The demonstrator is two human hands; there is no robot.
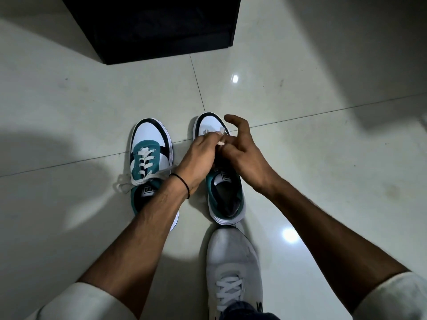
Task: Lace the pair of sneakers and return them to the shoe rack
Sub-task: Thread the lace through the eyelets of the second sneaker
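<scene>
Your own grey mesh trainer with white laces sits closest to the lens, its toe touching the heel of the right-hand teal, white and black sneaker on the glossy pale floor tiles. Above that sneaker's middle, your left hand pinches a flat white shoelace end between thumb and fingertips, fist mostly closed around it. Your right hand meets it at the same lace, thumb and middle fingers pressed to the strip while the index finger curls up free. Both hands hide the eyelets, so you cannot tell how far the lacing runs; the tongue label and dark insole show behind them. A thin black cord bracelet circles your left wrist, and cream sleeves are pushed up both forearms.

Just beside that sneaker, to its left and parallel, stands the matching laced sneaker, its white bow loops trailing onto the tiles. Well beyond both toes stands a dark box-like cabinet.
</scene>
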